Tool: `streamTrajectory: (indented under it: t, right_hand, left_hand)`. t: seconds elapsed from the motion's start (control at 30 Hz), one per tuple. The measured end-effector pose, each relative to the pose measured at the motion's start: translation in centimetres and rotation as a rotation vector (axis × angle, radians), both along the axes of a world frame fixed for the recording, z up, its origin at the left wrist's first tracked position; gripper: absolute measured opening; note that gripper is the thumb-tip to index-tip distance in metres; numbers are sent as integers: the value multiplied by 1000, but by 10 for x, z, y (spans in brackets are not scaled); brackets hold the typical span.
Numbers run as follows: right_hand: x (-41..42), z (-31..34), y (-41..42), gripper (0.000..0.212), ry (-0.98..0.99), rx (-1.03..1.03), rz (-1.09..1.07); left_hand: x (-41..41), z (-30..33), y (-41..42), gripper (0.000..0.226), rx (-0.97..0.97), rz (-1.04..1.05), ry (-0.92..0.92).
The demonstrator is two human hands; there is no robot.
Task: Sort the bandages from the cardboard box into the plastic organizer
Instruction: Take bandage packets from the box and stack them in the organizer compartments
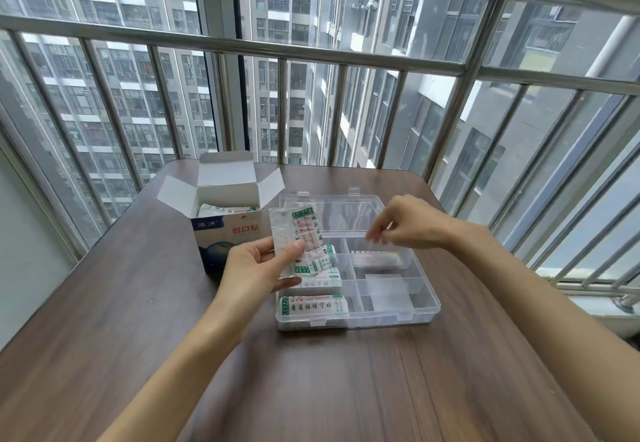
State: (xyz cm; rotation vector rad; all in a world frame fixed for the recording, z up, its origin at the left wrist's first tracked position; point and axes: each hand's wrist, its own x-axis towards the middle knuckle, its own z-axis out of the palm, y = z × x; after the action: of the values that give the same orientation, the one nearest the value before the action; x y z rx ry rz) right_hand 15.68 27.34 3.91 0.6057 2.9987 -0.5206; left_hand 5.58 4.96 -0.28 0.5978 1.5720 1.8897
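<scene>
An open cardboard box stands on the table's far left, with more bandages showing inside. Right of it lies the clear plastic organizer, lid open. My left hand grips a stack of wrapped bandages above the organizer's left side. My right hand hovers over the upper right compartments, fingertips pinched together; whether it holds anything I cannot tell. Bandages lie in the front left compartment, in the one behind it, and in a right compartment.
The brown wooden table extends toward me. A metal balcony railing and glass stand just behind the table's far edge. A dark round object sits against the box's front.
</scene>
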Motion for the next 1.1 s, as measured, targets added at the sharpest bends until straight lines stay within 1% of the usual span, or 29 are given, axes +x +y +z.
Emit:
streamTrajectory:
  t: [0.03,0.1,0.13,0.17,0.2,0.33,0.37,0.47,0.63,0.7,0.77,0.8,0.83,0.87,0.9,0.93,0.97,1.03,1.1]
  right_hand:
    - [2,2,-3,25,115,-69,-40]
    - [6,6,-17,18,344,-370,-131]
    - [8,9,-27,22,414,-516,-176]
    - [10,10,-36,28,452,-619,-211]
    - [12,8,-44,30,481,-680,-237]
    - [12,-4,-54,12,641,-742,-345]
    - [11,-5,-53,10,652,-765,-375]
    - [8,-4,-45,13,643,-892,-442]
    - [5,-6,-35,14,678,-1143,-492]
    - [3,-8,-33,10,694,-1184,-498]
    - [4,-11,-27,8,758,-1194,-497]
    - [5,-12,-23,8,792,-1172,-497]
    - [7,-13,-17,8,809,-1070,-490]
    - [11,-15,-9,10,789,-872,-469]
    - [16,-16,-3,12,723,-638,-422]
    - [20,-16,3,15,627,-444,-352]
    - [23,-17,6,16,510,-323,-280]
    - [26,-19,4,16,299,-221,-181]
    - [25,-23,1,15,200,-131,-161]
  left_hand:
    - [0,3,4,10,7,-6,4]
    - [1,8,14,11,26,-5,1]
    - [3,11,21,12,32,-1,2]
    - [4,12,27,12,33,5,11]
    - [7,13,33,13,28,8,27]
    - [18,13,53,9,27,-8,47]
    - [19,13,56,10,32,-14,39]
    - [18,16,66,12,51,-25,-13]
    - [15,19,78,10,71,-15,-54]
    - [14,19,80,10,60,-17,-44]
    - [12,20,81,12,30,-29,-22]
    - [9,20,81,14,14,-34,-16]
    - [5,20,80,17,1,-35,-5]
    - [0,20,80,20,-10,-34,9]
    - [-5,20,79,21,-22,-32,26]
    - [-9,20,77,21,-37,-31,40]
    - [-14,19,76,20,-52,-36,51]
    - [-20,17,73,18,-78,-55,71]
    - [-24,13,71,18,-119,-79,100]
